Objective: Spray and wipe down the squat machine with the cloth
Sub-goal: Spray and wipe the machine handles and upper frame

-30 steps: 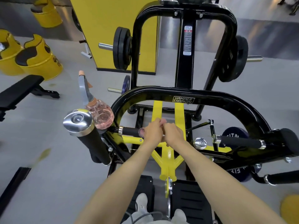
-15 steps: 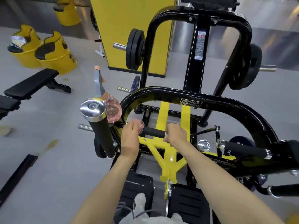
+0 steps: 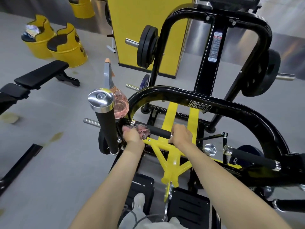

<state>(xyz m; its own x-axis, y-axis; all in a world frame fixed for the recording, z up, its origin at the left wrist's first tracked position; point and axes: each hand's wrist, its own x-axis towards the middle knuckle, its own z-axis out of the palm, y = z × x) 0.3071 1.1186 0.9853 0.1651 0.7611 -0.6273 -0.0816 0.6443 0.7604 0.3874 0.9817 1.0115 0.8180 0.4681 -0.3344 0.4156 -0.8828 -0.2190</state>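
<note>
The left hand [image 3: 132,138] clutches the pink cloth [image 3: 144,131] against the black handle [image 3: 157,131]; the right hand [image 3: 182,136], at three o'clock, grips its end.

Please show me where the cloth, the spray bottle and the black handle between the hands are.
cloth [image 3: 144,132]: head view, on its bunched striped part.
spray bottle [image 3: 121,105]: head view, on its round pink body.
black handle [image 3: 159,132]: head view, on the bare middle of its grip.

Upright grip [image 3: 105,123] and spray bottle [image 3: 121,106] crowding left.
</note>
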